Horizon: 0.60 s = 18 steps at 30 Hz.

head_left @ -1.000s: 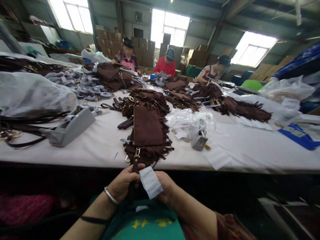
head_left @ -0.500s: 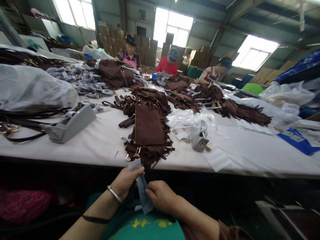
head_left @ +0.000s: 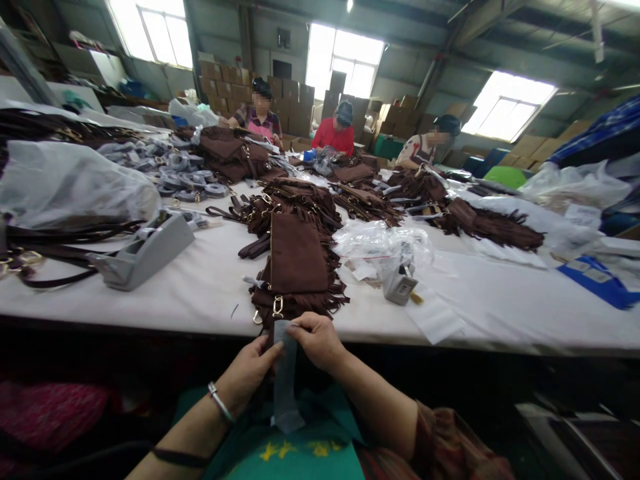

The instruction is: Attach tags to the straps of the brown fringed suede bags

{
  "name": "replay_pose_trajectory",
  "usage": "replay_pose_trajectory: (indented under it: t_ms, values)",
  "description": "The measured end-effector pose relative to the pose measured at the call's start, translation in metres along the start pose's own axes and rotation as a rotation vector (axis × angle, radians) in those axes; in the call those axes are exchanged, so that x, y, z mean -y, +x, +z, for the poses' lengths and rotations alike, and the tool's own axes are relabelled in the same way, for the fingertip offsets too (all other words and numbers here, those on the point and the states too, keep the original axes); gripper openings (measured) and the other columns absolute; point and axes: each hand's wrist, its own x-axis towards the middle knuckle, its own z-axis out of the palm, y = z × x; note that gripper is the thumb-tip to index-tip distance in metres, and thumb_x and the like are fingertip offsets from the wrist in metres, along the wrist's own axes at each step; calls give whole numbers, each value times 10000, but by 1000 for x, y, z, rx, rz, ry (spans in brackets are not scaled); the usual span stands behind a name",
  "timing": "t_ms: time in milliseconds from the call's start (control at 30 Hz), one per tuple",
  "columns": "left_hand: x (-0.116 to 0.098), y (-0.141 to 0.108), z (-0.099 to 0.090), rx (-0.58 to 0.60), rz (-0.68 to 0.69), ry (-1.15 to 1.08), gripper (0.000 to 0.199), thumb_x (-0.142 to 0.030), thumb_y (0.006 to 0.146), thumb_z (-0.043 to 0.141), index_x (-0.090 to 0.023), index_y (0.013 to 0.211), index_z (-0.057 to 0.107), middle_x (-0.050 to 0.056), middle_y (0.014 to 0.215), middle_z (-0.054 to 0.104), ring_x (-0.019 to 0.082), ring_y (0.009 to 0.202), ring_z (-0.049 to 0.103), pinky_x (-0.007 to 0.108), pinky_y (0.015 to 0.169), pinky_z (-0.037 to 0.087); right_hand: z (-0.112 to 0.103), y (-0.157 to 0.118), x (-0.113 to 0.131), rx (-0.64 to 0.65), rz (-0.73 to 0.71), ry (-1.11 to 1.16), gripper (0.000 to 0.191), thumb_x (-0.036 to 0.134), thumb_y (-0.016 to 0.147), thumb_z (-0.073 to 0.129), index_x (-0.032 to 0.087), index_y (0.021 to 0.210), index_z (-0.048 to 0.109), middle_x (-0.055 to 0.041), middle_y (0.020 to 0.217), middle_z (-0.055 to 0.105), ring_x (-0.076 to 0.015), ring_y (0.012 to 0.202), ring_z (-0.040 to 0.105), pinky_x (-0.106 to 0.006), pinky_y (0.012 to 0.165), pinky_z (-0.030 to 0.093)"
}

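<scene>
A strip of translucent grey wrapping [head_left: 287, 390] hangs down in front of the green apron [head_left: 300, 460]. My left hand [head_left: 256, 367] pinches it from the left, a little below its top end. At the upper right corner my right hand [head_left: 317, 337] grips it between thumb and fingers. Just beyond, a brown fringed bag [head_left: 299, 257] lies on the table's front edge, with a gold clasp [head_left: 278, 306] close above the strip. What the strip covers underneath I cannot make out.
Grey tape dispensers stand left [head_left: 150, 253] and right [head_left: 400, 285] on the white-covered table [head_left: 500, 303]. Clear plastic bags [head_left: 380, 243] lie beside the bag pile. Wrapped straps [head_left: 180, 180] are heaped at the back left. Three co-workers sit across the table.
My right hand has moved up from the strip's lower part to its top end. My left hand has shifted slightly down, and the strip hangs straighter.
</scene>
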Motion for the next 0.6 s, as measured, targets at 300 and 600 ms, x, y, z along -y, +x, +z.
replay_pose_trajectory:
  t_ms: [300, 600]
  values:
    - [7, -32, 5, 148, -148, 44, 397, -509, 679, 724, -150, 818, 627, 42, 735, 657, 135, 615, 580, 244, 557, 420, -23, -34, -17, -114, -24, -48, 177, 228, 808, 633, 172, 642, 655, 2, 666, 596, -124, 668, 549, -239, 660, 412]
    - [-59, -28, -6, 88, 102, 37, 341, -386, 671, 774, -130, 890, 724, 39, 729, 668, 130, 633, 561, 244, 594, 423, -9, -38, -12, -1, -43, -42, 179, 221, 738, 717, 162, 593, 630, 11, 645, 577, -118, 660, 538, -227, 631, 392]
